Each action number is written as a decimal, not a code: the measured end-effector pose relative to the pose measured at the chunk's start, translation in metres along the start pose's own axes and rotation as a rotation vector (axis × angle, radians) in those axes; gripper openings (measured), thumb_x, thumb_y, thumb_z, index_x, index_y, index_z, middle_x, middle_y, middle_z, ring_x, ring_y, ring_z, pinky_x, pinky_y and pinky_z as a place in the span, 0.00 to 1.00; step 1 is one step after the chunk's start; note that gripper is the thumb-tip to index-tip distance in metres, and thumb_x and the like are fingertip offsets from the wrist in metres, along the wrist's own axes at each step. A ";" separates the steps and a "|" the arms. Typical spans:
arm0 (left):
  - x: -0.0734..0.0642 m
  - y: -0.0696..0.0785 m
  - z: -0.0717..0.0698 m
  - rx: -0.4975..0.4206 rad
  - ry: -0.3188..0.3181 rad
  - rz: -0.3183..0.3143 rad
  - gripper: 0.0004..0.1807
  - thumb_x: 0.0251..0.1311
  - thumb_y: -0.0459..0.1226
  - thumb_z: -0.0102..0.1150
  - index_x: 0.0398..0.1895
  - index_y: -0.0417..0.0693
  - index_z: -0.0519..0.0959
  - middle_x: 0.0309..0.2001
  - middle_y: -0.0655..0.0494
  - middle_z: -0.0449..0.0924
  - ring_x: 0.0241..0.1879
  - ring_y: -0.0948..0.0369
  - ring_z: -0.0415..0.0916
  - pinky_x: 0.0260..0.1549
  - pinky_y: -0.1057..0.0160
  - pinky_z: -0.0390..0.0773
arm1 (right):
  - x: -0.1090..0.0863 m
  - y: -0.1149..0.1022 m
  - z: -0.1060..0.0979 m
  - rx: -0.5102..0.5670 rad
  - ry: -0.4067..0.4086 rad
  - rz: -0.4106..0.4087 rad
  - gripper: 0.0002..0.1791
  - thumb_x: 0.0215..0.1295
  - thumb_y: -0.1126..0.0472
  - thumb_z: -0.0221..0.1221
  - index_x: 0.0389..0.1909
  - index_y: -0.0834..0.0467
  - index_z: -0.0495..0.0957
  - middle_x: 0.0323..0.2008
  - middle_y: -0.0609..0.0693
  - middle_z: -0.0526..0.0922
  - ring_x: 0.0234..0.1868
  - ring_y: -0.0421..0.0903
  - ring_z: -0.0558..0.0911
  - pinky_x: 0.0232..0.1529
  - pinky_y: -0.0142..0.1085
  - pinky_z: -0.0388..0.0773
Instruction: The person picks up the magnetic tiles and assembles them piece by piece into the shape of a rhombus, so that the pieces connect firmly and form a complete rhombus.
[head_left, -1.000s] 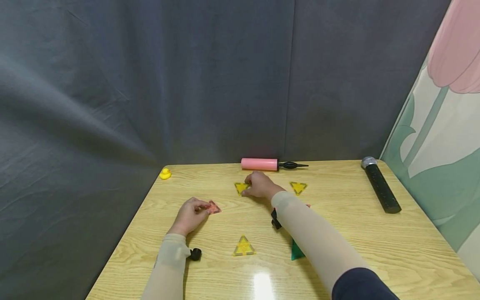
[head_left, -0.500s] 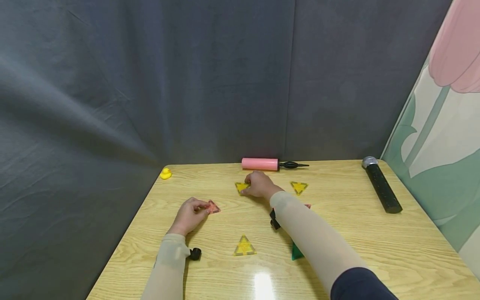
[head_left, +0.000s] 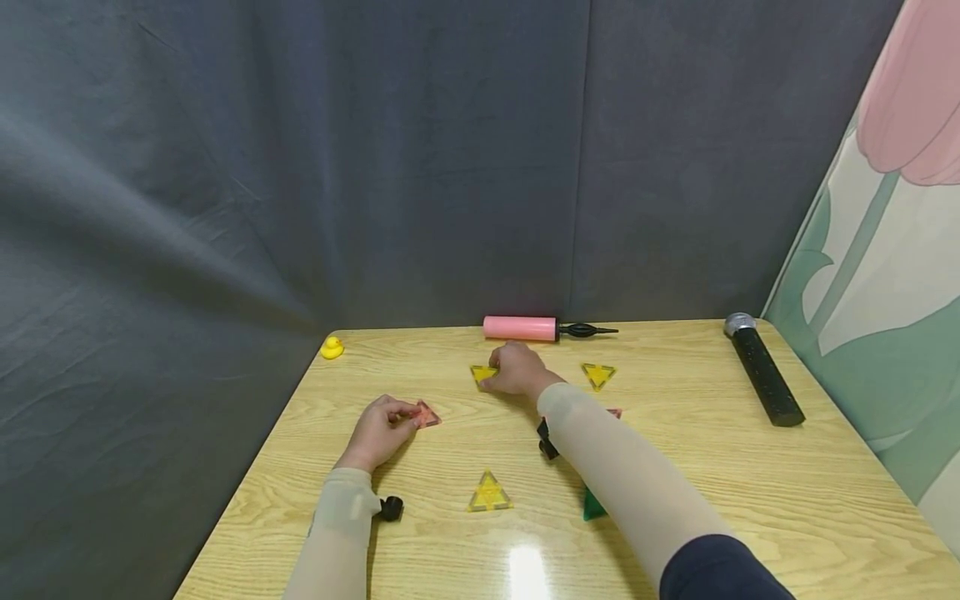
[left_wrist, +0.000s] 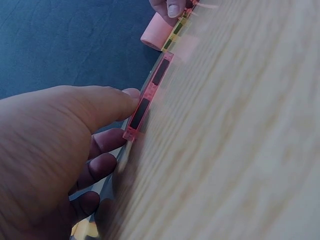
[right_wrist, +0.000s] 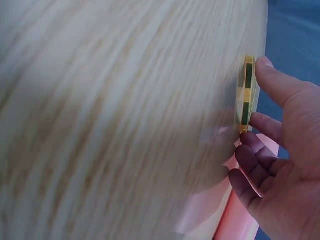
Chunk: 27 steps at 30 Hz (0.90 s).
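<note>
My left hand (head_left: 378, 432) pinches a translucent red triangular magnetic tile (head_left: 430, 415) at its near side, on the left of the table. In the left wrist view the red tile shows edge-on close to the wood, with thumb and index finger at its end. Farther back, my right hand (head_left: 519, 369) holds a yellow triangular magnetic tile (head_left: 482, 377) between thumb and index finger. The right wrist view shows that yellow tile's edge (right_wrist: 246, 95) low over the table, the other fingers loosely bent beside it.
Another yellow triangle (head_left: 598, 375) lies right of my right hand, and one more yellow tile (head_left: 489, 493) lies near the front. My right sleeve partly covers a green tile (head_left: 592, 505) and a red one (head_left: 616, 412). Around the edges are a pink hand pump (head_left: 520, 328), microphone (head_left: 765, 375) and toy duck (head_left: 332, 348).
</note>
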<state>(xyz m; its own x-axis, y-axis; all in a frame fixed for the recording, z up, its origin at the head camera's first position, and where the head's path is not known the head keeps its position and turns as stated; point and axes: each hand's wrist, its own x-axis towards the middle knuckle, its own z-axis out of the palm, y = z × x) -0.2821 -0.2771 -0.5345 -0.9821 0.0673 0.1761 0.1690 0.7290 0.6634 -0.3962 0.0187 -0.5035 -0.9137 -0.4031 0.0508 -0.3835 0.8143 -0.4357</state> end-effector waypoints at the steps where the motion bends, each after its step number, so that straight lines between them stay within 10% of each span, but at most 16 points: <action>1: 0.000 0.000 0.000 0.002 0.001 0.000 0.09 0.65 0.38 0.74 0.48 0.56 0.91 0.41 0.59 0.80 0.40 0.60 0.73 0.44 0.55 0.77 | 0.000 -0.001 0.000 -0.009 -0.001 0.005 0.30 0.58 0.41 0.76 0.54 0.58 0.87 0.50 0.49 0.86 0.54 0.50 0.79 0.60 0.46 0.76; 27: 0.001 -0.001 0.005 0.008 0.011 0.014 0.09 0.64 0.37 0.74 0.47 0.57 0.91 0.41 0.62 0.79 0.40 0.61 0.74 0.44 0.55 0.78 | -0.005 -0.007 -0.006 0.029 -0.038 0.044 0.30 0.57 0.45 0.78 0.54 0.59 0.86 0.50 0.51 0.83 0.55 0.51 0.79 0.60 0.46 0.78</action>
<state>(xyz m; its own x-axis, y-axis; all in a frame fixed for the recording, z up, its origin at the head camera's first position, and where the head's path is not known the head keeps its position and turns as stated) -0.2835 -0.2747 -0.5384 -0.9786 0.0701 0.1934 0.1819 0.7334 0.6550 -0.3897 0.0181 -0.4951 -0.9237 -0.3830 -0.0031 -0.3383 0.8195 -0.4625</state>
